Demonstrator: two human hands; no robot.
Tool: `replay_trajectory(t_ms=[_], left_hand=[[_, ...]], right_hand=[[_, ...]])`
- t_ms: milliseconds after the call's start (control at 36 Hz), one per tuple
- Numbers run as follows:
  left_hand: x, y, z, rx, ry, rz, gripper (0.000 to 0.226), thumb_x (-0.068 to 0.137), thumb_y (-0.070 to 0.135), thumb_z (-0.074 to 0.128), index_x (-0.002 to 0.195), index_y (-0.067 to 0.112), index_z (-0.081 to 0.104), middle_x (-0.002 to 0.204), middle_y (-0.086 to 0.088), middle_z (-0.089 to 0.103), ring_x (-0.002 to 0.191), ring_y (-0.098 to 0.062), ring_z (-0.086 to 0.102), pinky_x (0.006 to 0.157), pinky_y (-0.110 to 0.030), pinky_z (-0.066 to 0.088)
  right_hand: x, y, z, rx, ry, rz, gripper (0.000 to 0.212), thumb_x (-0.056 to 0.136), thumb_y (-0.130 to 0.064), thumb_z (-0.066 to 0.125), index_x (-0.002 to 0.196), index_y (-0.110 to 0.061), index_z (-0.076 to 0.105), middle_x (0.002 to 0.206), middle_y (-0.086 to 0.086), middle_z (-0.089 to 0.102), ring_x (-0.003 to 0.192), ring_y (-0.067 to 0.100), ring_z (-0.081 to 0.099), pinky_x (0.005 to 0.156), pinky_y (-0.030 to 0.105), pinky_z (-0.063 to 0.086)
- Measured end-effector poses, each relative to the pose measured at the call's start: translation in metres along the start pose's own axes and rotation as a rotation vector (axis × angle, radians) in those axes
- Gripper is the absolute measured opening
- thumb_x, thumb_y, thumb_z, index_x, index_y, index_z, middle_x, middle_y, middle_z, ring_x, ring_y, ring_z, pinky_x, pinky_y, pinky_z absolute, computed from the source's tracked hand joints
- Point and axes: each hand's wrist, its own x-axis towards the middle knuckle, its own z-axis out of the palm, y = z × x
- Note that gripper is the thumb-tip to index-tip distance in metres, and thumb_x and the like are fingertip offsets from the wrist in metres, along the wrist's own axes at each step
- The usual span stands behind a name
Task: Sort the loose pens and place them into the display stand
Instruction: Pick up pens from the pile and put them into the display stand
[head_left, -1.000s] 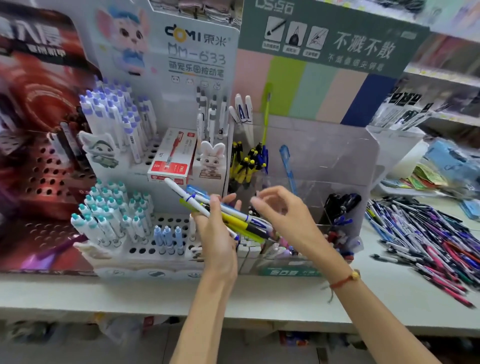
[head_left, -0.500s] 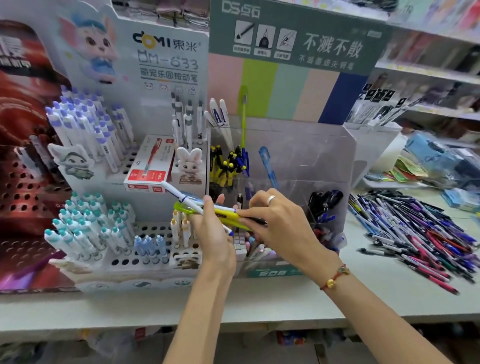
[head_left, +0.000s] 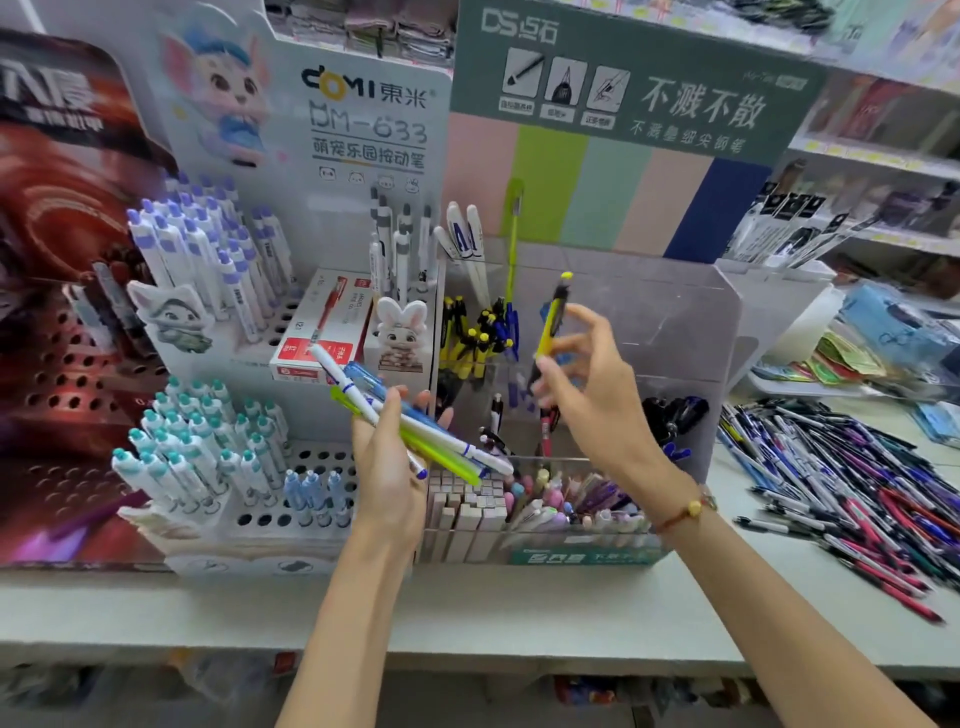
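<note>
My left hand (head_left: 387, 467) grips a bundle of pens (head_left: 415, 431), white, blue and lime green, that slants down to the right in front of the stands. My right hand (head_left: 597, 384) pinches a yellow and black pen (head_left: 551, 325) and holds it nearly upright over the clear acrylic display stand (head_left: 670, 332). Several yellow and black pens (head_left: 470, 338) stand in that stand's back left compartment. A big heap of loose pens (head_left: 852, 488) lies on the counter at the right.
A white perforated stand (head_left: 291, 512) on the left holds rows of purple-capped and teal-capped pens, plus a red and white pen box (head_left: 317, 332). A rabbit figure (head_left: 402, 332) stands beside the box. The counter's front edge (head_left: 467, 644) runs below my arms.
My right hand has pulled the yellow and black pen out of the bundle in my left hand and lifted it up and to the right, over the acrylic stand.
</note>
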Motion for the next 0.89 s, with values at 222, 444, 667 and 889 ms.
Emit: replay_trajectory(t_ms=[222, 444, 667, 889], left_hand=[[0.0, 0.002, -0.013, 0.144, -0.091, 0.052, 0.045, 0.1, 0.023, 0.045, 0.141, 0.006, 0.037, 0.125, -0.021, 0.053, 0.105, -0.024, 0.063, 0.066, -0.024, 0.057], [-0.001, 0.009, -0.02, 0.157, -0.116, 0.054, 0.032, 0.099, 0.022, 0.047, 0.128, 0.008, 0.047, 0.101, -0.007, 0.06, 0.092, -0.013, 0.066, 0.086, -0.041, 0.056], [-0.004, 0.011, -0.019, 0.117, -0.19, 0.036, 0.013, 0.1, 0.019, 0.045, 0.109, 0.018, 0.053, 0.074, 0.009, 0.066, 0.083, -0.009, 0.065, 0.095, -0.05, 0.05], [-0.01, 0.013, -0.02, 0.196, -0.276, 0.033, 0.012, 0.1, 0.019, 0.043, 0.104, 0.019, 0.055, 0.075, 0.01, 0.071, 0.079, -0.01, 0.071, 0.087, -0.045, 0.053]], right_hand=[[0.038, 0.006, 0.044, -0.139, 0.118, 0.009, 0.013, 0.092, -0.017, 0.062, 0.1, -0.007, 0.065, 0.089, 0.002, 0.068, 0.083, 0.014, 0.064, 0.081, 0.033, 0.053], [0.048, 0.0, 0.045, -0.237, 0.241, -0.05, 0.025, 0.088, -0.028, 0.068, 0.11, -0.016, 0.066, 0.089, -0.003, 0.066, 0.08, 0.017, 0.063, 0.079, 0.041, 0.054], [0.046, 0.009, 0.052, -0.628, 0.273, -0.342, 0.059, 0.078, -0.019, 0.078, 0.128, -0.02, 0.047, 0.078, 0.002, 0.063, 0.071, 0.018, 0.056, 0.054, 0.028, 0.048], [0.022, 0.022, 0.047, -0.635, 0.27, -0.347, 0.031, 0.088, -0.019, 0.064, 0.119, -0.02, 0.065, 0.117, 0.002, 0.06, 0.107, 0.016, 0.048, 0.083, 0.028, 0.045]])
